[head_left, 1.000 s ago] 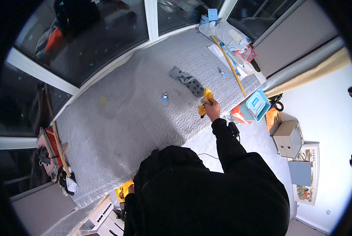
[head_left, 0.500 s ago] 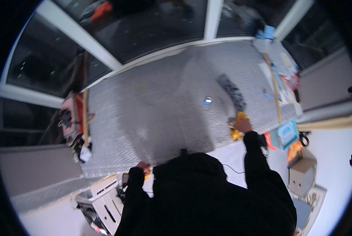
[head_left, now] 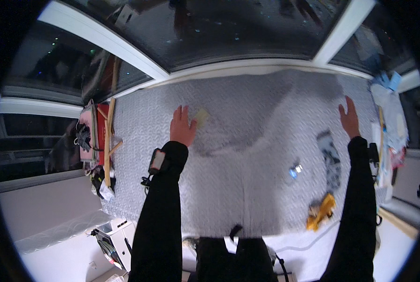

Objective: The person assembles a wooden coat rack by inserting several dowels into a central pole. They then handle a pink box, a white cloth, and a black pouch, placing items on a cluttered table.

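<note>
Fingers stretched out, my left hand (head_left: 183,127) is open over the grey quilted cover (head_left: 139,155). Beside its fingertips is a pale yellow patch (head_left: 201,118); I cannot tell whether it is a loose piece or a mark. My right hand (head_left: 349,120) is also open, reaching forward on the right with fingers apart and nothing in it. Nearest to it lies a long grey strip of cloth (head_left: 331,162) with dark patterning. A crumpled yellow cloth (head_left: 320,212) rests by the near right edge. A small blue and silvery object (head_left: 295,170), its kind unclear, lies left of the strip.
Window frames (head_left: 247,70) border the far side. Wooden sticks (head_left: 108,141) lean by a pink and red item (head_left: 90,136) at the left. Pale bags and bundles (head_left: 390,113) line the right side. A white cabinet (head_left: 118,239) stands at the lower left.
Both hands have moved forward and spread wider apart. My right hand has let go of the yellow cloth, which now lies by the near edge. The whole view has shifted.
</note>
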Motion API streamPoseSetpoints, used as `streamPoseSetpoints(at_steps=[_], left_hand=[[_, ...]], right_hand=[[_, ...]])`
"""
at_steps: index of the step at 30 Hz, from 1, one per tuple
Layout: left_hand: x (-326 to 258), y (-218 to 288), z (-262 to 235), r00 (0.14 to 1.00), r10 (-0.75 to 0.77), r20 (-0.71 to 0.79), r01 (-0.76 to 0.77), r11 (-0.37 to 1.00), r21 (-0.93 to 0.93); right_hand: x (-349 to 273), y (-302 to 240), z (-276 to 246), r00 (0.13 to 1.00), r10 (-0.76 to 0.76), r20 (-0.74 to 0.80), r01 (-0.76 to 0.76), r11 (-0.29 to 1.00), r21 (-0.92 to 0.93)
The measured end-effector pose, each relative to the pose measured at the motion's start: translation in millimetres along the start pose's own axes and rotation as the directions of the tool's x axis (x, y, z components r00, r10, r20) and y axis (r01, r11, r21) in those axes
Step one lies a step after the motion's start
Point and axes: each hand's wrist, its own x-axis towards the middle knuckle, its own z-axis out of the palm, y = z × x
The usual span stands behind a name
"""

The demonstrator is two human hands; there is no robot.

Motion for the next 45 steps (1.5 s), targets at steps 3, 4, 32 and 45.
streamPoseSetpoints(at_steps=[3, 4, 32, 45], left_hand=[[29.2, -17.6, 29.4, 0.995, -0.086, 0.043, 0.073, 0.968, 0.239], [32.4, -19.9, 39.3, 0.987, -0.130, 0.095, 0.096, 0.949, 0.301], [41.3, 49.7, 15.8, 0.905, -0.386, 0.181, 0.164, 0.707, 0.688], [-209.4, 586.2, 84.6, 0.629, 0.299, 0.718, 0.162, 0.853, -0.496]], right_hand=[[31.9, 17.2, 52.5, 0.970, 0.136, 0.199, -0.075, 0.954, -0.290], [33.7, 25.8, 66.0, 0.990, 0.086, 0.110, -0.050, 0.954, -0.295], [38.7, 25.4, 36.6, 0.980, 0.101, -0.172, -0.110, 0.993, -0.040], [-28.7, 334.4, -136.6, 0.661, 0.747, -0.077, -0.422, 0.455, 0.784]])
